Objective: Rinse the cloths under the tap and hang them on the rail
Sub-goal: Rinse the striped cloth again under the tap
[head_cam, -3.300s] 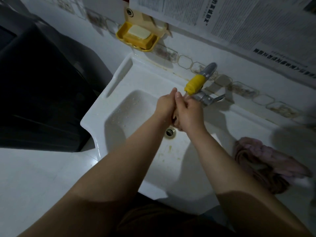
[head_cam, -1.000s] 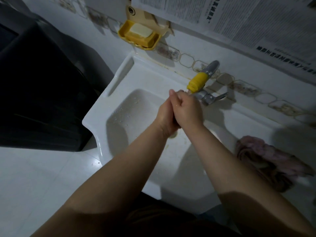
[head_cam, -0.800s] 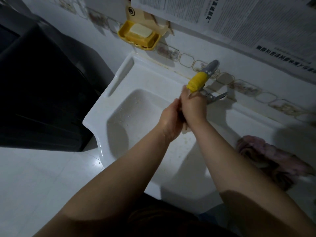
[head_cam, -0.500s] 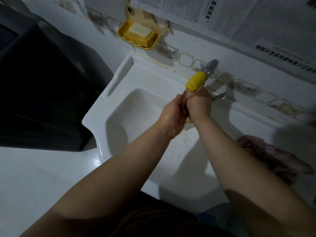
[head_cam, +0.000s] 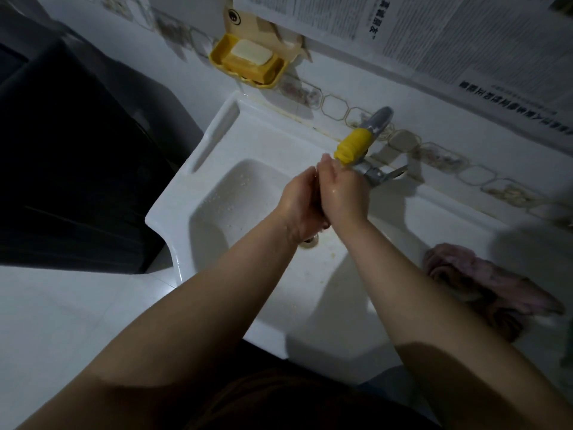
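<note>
Both hands are pressed together palm to palm over the white sink (head_cam: 217, 193), right under the yellow-tipped tap (head_cam: 356, 145). The left hand (head_cam: 299, 206) and right hand (head_cam: 344, 193) have their fingers fairly straight against each other, and honestly I can't tell if anything is tucked in between them. Skin looks wet and shiny.

The pink cloth (head_cam: 483, 283) sits crumpled on the sink's flat ledge, off to the right and well apart from the hands, nobody touching it. The room is dim, so its folds are hard to read.

On the far wall there's a yellow soap dish (head_cam: 248, 65) with a pale soap bar (head_cam: 251, 52) in it, and newspaper sheets (head_cam: 434, 32) stuck up above the tile border. A big dark appliance (head_cam: 77, 166) fills the left side, mostly just a black shape. The drain (head_cam: 310, 240) is half hidden behind the left wrist.
</note>
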Motion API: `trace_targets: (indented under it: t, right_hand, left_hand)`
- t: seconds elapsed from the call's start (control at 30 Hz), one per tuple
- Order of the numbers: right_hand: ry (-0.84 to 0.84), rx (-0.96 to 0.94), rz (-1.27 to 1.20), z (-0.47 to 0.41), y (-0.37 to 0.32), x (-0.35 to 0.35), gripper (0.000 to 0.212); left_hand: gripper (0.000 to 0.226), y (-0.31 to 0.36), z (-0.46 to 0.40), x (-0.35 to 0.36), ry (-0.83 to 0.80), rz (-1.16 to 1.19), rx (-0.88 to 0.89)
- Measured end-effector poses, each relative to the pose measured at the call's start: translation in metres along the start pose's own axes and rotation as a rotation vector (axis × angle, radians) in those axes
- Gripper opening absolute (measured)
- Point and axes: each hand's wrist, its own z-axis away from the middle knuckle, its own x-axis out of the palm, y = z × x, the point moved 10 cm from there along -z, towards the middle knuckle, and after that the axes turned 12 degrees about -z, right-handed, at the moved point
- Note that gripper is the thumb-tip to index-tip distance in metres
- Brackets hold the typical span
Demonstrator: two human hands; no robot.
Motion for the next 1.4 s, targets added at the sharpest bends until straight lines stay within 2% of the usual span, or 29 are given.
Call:
trace_targets:
  t: [0.1, 0.17, 0.27, 0.33, 0.43, 0.5, 0.63, 0.67, 0.73, 0.8, 0.83, 0.93, 0.97, 1.03, 1.1, 1.17, 1.23, 1.27, 1.33, 1.4]
  right_hand:
    - [0.024, 0.066, 0.158, -0.023, 0.021, -0.008, 0.043]
    - [0.007, 0.127, 0.177, -0.034, 0.034, -0.017, 0.036]
    - [-0.098, 0.187, -0.034, -0.039, 0.038, -0.019, 0.034]
    - [-0.241, 0.231, -0.146, -0.038, 0.041, -0.009, 0.029]
    - [-0.496, 0.277, -0.294, -0.017, 0.047, 0.008, 0.026]
    - [-0.624, 0.223, -0.422, -0.007, 0.041, 0.015, 0.026]
    - [-0.839, 0.181, -0.300, 0.013, 0.036, 0.038, 0.068]
    - [-0.886, 0.197, -0.283, 0.018, 0.036, 0.045, 0.073]
    - [-0.857, 0.270, -0.369, 0.022, 0.033, 0.049, 0.065]
    - [-0.747, 0.335, -0.527, 0.017, 0.032, 0.045, 0.044]
    - [-0.695, 0.377, -0.649, 0.015, 0.033, 0.043, 0.037]
    - [-0.555, 0.459, -1.026, 0.005, 0.031, 0.031, 0.029]
    - [-0.471, 0.466, -1.096, -0.001, 0.032, 0.024, 0.027]
    - [-0.286, 0.479, -1.149, -0.014, 0.043, 0.010, 0.023]
    - [-0.097, 0.435, -1.073, -0.023, 0.053, -0.009, 0.025]
    - [0.019, 0.386, -0.882, -0.018, 0.050, -0.020, 0.025]
    - [-0.013, 0.316, -0.677, -0.003, 0.034, -0.010, 0.023]
    - [-0.070, 0.282, -0.583, 0.006, 0.024, -0.001, 0.029]
    - [-0.128, 0.238, -0.420, 0.007, 0.016, 0.009, 0.040]
    - [-0.088, 0.267, -0.271, -0.013, 0.029, 0.005, 0.031]
  left_hand:
    - [0.040, -0.009, 0.000, -0.001, -0.056, 0.026, -0.034]
    - [0.038, -0.011, 0.003, -0.003, -0.085, 0.081, -0.039]
    - [0.036, -0.005, 0.002, -0.014, -0.054, 0.100, -0.015]
    - [0.038, 0.008, -0.005, -0.031, 0.019, 0.006, 0.029]
    - [0.038, 0.036, -0.011, -0.056, 0.103, -0.277, 0.099]
    - [0.036, 0.056, -0.006, -0.055, 0.105, -0.594, 0.153]
    - [0.032, 0.078, 0.000, -0.011, -0.026, -1.102, 0.286]
    - [0.031, 0.083, -0.001, -0.001, -0.039, -1.202, 0.345]
    - [0.025, 0.096, -0.004, 0.014, -0.014, -1.344, 0.470]
    - [0.026, 0.102, -0.003, 0.019, 0.024, -1.348, 0.558]
    - [0.033, 0.097, -0.007, 0.014, 0.001, -1.258, 0.515]
    - [0.076, 0.040, -0.021, -0.008, -0.224, -0.869, 0.180]
    - [0.081, 0.023, -0.025, -0.019, -0.236, -0.801, 0.127]
    - [0.066, 0.004, -0.030, -0.039, -0.161, -0.696, 0.130]
    - [0.046, 0.001, -0.030, -0.046, -0.052, -0.531, 0.206]
    - [0.039, 0.012, -0.027, -0.049, 0.120, -0.453, 0.275]
    - [0.041, 0.024, -0.023, -0.053, 0.316, -0.463, 0.264]
    - [0.042, 0.025, -0.022, -0.050, 0.354, -0.455, 0.231]
    - [0.044, 0.018, -0.020, -0.031, 0.309, -0.445, 0.145]
    - [0.050, 0.009, -0.020, -0.013, 0.269, -0.478, 0.096]
